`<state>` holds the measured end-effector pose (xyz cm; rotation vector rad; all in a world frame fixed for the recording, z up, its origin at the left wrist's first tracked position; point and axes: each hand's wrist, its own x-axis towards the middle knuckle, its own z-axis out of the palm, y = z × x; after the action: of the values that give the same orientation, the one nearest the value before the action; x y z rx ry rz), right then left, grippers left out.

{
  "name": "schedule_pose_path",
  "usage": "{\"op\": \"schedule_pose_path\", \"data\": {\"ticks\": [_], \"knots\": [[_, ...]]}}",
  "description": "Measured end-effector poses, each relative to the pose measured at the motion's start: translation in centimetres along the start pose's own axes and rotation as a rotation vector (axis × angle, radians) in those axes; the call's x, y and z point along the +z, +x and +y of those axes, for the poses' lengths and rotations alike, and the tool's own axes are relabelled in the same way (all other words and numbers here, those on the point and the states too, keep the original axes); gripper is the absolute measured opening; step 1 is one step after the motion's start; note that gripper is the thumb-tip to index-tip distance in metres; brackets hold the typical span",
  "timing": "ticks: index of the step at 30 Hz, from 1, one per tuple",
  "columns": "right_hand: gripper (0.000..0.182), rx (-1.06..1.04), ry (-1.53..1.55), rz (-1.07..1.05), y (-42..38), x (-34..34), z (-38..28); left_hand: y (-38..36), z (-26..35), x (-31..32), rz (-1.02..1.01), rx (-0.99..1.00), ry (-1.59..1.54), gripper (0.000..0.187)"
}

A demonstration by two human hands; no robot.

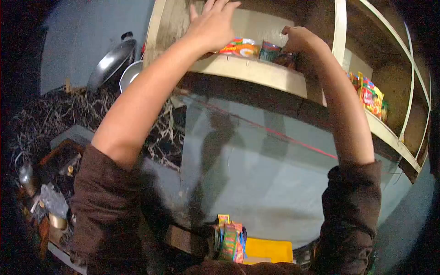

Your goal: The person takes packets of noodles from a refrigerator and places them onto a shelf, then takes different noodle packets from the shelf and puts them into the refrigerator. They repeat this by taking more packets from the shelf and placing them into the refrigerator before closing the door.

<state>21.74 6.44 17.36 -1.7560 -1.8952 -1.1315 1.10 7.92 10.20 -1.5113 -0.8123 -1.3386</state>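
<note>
Both my arms reach up to an open wooden wall cabinet (256,73). My left hand (213,25) is spread open above a red and yellow noodle packet (245,49) on the cabinet shelf. At the right of the same compartment is my right hand (300,39), its fingers bent and partly hidden; whether it holds anything does not show. Just left of it a dark, greenish container (269,50) stands beside the packet. Some dark reddish items (286,59) lie under my right hand.
More colourful packets (371,98) stand in the compartment to the right. A pan (111,64) hangs on the left wall. Below are a yellow tray (269,250), a bunch of sachets (230,240), a plastic bag (54,200) and a pinkish string (279,134) along the wall.
</note>
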Motion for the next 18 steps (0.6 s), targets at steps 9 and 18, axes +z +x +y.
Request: {"op": "schedule_pose_path", "data": {"ticks": [9,18], "knots": [[0.079,0.116,-0.096,-0.554,6.0,0.2,-0.1,4.7,-6.9,7.2,-0.681,-0.054,-0.058,0.069],[0.079,0.056,-0.261,-0.265,10.5,1.5,1.2,8.1,-8.7,9.9,-1.130,-0.180,0.169,0.072]]}}
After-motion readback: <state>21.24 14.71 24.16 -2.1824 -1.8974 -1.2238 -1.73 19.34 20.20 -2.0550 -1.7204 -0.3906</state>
